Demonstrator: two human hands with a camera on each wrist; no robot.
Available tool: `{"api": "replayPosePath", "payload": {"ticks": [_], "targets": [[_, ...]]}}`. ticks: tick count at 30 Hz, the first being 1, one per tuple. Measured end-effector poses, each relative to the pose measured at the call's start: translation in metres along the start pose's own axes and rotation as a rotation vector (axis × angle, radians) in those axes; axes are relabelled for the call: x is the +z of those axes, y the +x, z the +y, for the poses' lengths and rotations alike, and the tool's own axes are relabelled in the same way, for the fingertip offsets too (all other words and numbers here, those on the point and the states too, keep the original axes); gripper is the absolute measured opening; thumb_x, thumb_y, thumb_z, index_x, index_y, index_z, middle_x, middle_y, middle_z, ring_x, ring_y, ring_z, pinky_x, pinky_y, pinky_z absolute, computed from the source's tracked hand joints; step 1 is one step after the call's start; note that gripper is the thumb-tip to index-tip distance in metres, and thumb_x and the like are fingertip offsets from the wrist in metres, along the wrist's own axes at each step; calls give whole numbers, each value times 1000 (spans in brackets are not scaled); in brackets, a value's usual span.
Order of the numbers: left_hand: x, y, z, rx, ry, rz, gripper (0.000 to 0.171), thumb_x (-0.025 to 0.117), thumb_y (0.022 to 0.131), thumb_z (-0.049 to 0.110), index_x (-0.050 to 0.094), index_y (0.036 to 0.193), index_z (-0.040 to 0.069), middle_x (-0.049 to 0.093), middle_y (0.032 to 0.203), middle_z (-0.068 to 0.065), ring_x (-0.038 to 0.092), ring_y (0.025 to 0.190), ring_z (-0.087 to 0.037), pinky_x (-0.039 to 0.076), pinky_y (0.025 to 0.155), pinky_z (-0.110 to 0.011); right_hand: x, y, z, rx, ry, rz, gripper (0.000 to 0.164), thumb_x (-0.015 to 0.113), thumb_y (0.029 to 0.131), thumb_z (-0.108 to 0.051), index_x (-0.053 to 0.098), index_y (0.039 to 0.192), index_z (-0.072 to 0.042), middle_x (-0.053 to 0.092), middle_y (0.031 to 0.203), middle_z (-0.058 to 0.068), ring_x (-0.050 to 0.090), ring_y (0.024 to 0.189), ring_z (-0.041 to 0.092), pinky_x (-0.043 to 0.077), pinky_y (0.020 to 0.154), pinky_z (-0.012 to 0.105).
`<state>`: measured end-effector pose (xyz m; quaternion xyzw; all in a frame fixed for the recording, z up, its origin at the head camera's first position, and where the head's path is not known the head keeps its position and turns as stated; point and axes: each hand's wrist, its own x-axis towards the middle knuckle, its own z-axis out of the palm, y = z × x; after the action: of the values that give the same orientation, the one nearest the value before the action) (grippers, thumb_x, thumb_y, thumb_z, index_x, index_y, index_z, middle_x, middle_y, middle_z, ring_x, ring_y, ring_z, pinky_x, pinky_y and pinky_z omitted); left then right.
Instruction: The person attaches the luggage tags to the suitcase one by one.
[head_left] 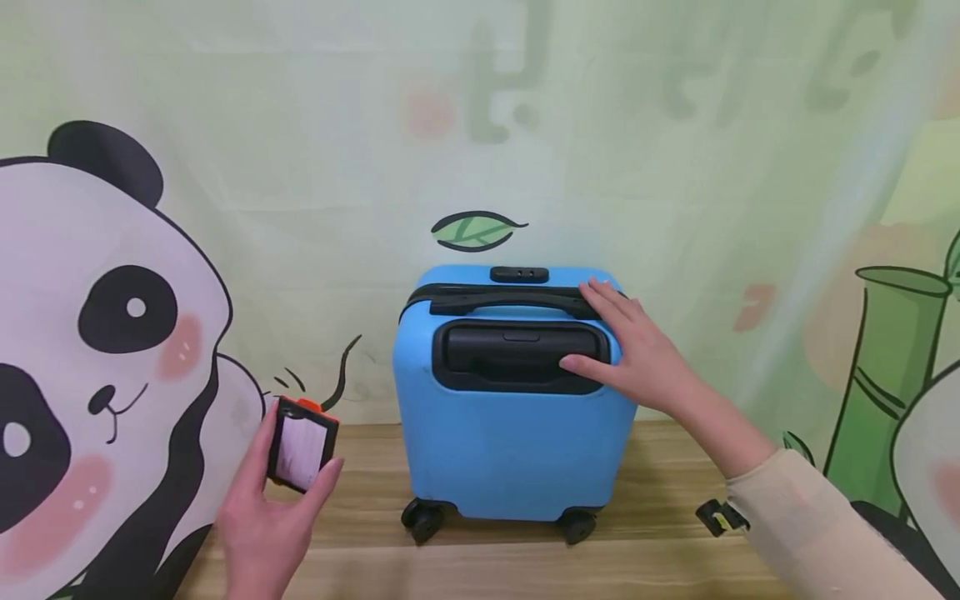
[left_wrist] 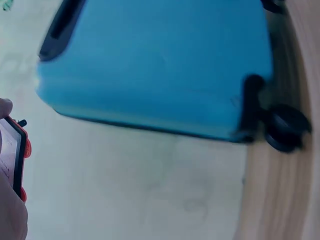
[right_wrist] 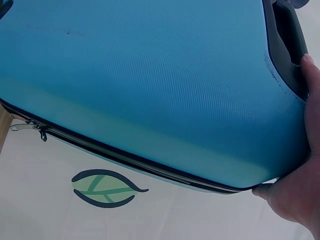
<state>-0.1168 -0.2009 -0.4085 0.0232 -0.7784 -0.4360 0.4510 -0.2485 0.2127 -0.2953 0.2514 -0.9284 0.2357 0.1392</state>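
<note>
A light-blue suitcase [head_left: 517, 458] stands upright on its black wheels, a black carry handle [head_left: 510, 302] along its top and a black recessed panel [head_left: 522, 354] below. My right hand [head_left: 637, 354] rests spread over the upper right corner, thumb on the panel's edge and fingers on the top. In the right wrist view, that hand [right_wrist: 305, 170] touches the corner. My left hand [head_left: 266, 508], left of the suitcase and apart from it, holds a small flat black-framed object [head_left: 303, 444] with a pale face and orange edges, between thumb and fingers. Its exact kind is unclear.
The suitcase stands on a wood-grain surface [head_left: 360, 558]. Behind it hangs a pale green backdrop [head_left: 337, 167] printed with a panda, a leaf and bamboo. By my right sleeve [head_left: 810, 517] is a small black and yellow device [head_left: 722, 517].
</note>
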Motion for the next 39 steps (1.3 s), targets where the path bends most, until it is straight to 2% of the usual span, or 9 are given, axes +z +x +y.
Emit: {"api": "replayPosePath", "payload": {"ticks": [4,10,16,21,26,34,39], "targets": [[8,5,21,30,-62,-20,100,97,71,-1,55,158,25,66,146,-13,57,121,7,43,97,-3,0,0,2,-1,-5,4,100,76,97,-53,21,173,-21,17,179,6,12,165,37,17,127,70],[28,6,49,34,-146,-50,98,95,75,-1,53,160,23,64,149,-9,58,119,1,47,96,-6,1,-1,4,3,-5,21,99,76,96,-53,22,173,-22,18,179,5,13,164,38,19,125,71],[48,4,73,7,-226,-91,96,94,82,5,48,162,29,61,153,-1,60,123,-8,49,98,-10,1,-1,3,1,-5,18,99,76,96,-54,21,173,-22,18,179,5,13,165,36,20,125,71],[61,2,88,11,-284,-107,94,93,84,8,47,162,31,61,153,3,61,125,-9,52,97,-12,2,0,3,0,-8,22,99,76,96,-55,21,173,-22,18,179,5,14,165,36,22,125,71],[73,-2,96,21,-327,-112,91,92,86,11,47,163,30,62,152,4,62,125,-11,52,97,-14,1,1,3,-2,-15,22,100,75,96,-58,21,173,-22,19,179,5,15,164,36,25,124,71],[92,-11,98,-33,-342,-134,89,91,88,18,46,163,30,58,155,7,61,131,-18,54,97,-17,2,2,4,-19,-18,26,100,77,95,-55,22,172,-21,19,179,4,15,164,36,23,125,69],[97,-16,99,-68,-336,-154,90,91,89,17,44,164,35,56,157,10,59,133,-17,56,96,-21,1,4,0,-112,-44,66,98,81,94,-48,29,170,-16,25,177,8,19,164,35,18,129,65]]}}
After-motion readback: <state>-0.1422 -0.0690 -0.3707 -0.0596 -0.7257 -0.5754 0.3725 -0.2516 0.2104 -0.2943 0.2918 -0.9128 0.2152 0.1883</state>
